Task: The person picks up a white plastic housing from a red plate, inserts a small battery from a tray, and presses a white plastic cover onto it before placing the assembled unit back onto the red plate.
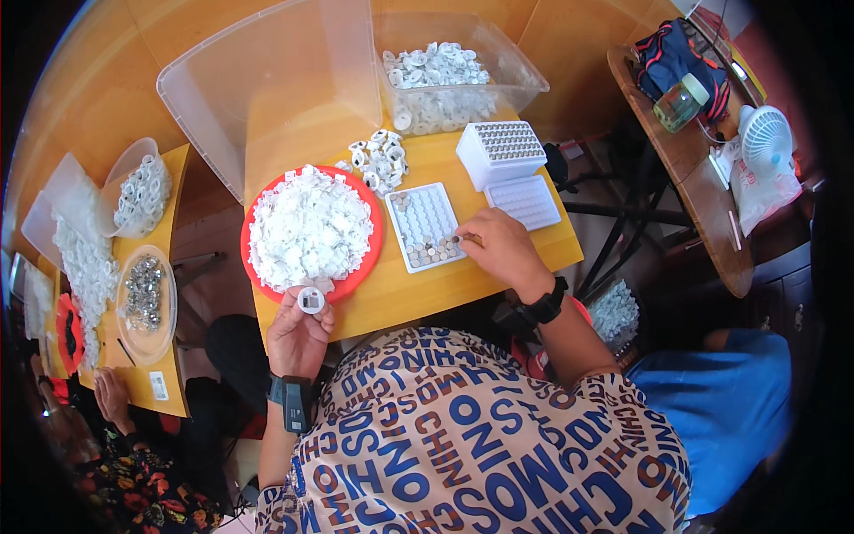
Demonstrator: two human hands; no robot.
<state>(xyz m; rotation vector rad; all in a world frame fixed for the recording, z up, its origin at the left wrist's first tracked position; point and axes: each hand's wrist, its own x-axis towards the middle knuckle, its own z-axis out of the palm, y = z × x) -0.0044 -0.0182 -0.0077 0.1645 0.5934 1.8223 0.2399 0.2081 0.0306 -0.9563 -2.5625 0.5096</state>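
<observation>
My left hand (299, 336) holds a small round white plastic housing (310, 301), its face with a dark square recess turned up. It is just off the near rim of a red round tray (246, 249) heaped with small white plastic pieces (310, 227). My right hand (503, 245) has its fingers pinched together over the near right corner of a white dimpled tray (420, 214). Several coin-shaped metal discs (431, 253) lie along that tray's near end. Something small and dark shows at my right fingertips; what it is I cannot make out.
Behind the trays lie loose white ring-shaped parts (381, 160) and a clear bin (516, 84) of white parts. A white block of filled trays (503, 153) stands beside a white tray (525, 203). At left, a co-worker's hand (112, 396) rests by another table. A fan (765, 141) stands right.
</observation>
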